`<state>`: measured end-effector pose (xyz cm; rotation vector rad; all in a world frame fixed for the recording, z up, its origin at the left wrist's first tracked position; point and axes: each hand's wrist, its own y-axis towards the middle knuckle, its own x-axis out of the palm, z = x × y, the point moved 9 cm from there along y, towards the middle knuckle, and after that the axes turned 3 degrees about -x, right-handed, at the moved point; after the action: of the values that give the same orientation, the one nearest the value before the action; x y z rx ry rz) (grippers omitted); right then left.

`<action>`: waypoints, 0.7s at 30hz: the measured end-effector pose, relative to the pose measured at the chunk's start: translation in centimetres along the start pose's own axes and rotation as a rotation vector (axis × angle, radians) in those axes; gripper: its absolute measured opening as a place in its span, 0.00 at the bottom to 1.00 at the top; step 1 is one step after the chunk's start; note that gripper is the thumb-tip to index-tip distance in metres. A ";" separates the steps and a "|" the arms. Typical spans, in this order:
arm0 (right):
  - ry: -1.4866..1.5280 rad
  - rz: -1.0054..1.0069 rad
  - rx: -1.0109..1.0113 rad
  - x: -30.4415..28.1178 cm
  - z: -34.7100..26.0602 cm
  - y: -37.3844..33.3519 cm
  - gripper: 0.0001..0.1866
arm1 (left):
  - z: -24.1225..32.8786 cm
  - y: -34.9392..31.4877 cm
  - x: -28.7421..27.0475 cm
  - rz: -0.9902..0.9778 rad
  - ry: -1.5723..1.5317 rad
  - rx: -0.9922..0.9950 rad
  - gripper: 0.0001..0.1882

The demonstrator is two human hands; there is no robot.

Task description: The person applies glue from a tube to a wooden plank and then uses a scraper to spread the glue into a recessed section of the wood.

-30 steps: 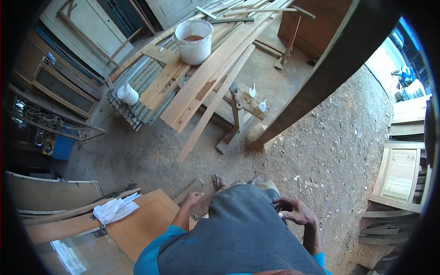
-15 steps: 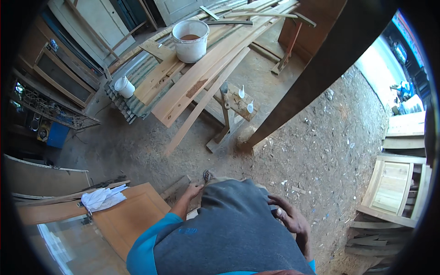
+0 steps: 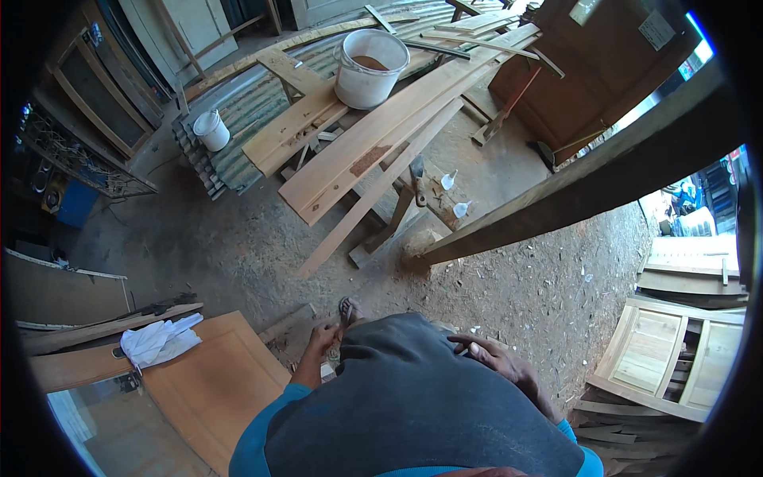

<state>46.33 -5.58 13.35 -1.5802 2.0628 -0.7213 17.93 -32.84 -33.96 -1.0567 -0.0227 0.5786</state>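
Note:
My left hand [image 3: 322, 337] hangs beside my dark grey shirt [image 3: 421, 397], its fingers curled in, and nothing shows in them. Below it, one foot in a sandal [image 3: 346, 308] is partly visible. My right hand [image 3: 494, 355] lies against the shirt's other side, fingers stretched and slightly bent, with no object in it. Ahead, long planks [image 3: 342, 187] rest on a wooden trestle [image 3: 381, 236]. A white bucket [image 3: 370, 70] of brown material stands among the boards.
A thick wooden post [image 3: 556, 183] slants up on the right. Corrugated sheets [image 3: 208, 171] carry a small white pail [image 3: 211, 130]. Two white nozzle bottles [image 3: 448, 180] stand on the trestle. A brown door panel [image 3: 208, 374] with a white cloth [image 3: 161, 340] lies near left; panelled frames [image 3: 652, 350] lie right.
The view has swung, so the post leans more and the brown board behind shows more. My left hand is slightly lower; my right hand lies further over the shirt's side.

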 end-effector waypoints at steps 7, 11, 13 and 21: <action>0.168 -0.159 -0.148 3.5 -2.4 7.7 0.55 | -5.5 -1.5 -6.4 0.034 -0.143 -0.177 0.24; -0.129 -0.262 -0.077 3.0 -0.9 8.5 0.59 | -5.4 -1.5 -9.6 0.079 -0.247 -0.192 0.22; -0.127 -0.207 -0.097 3.1 -1.0 8.7 0.62 | -4.1 -1.8 -11.1 0.096 -0.262 -0.182 0.19; -0.162 -0.144 -0.135 1.0 -2.0 9.2 0.62 | -1.6 -2.1 -11.6 0.103 -0.262 -0.223 0.17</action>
<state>38.05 -4.32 8.97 -1.8129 1.9305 -0.4925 9.44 -40.20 -30.08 -1.1964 -0.2685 0.8191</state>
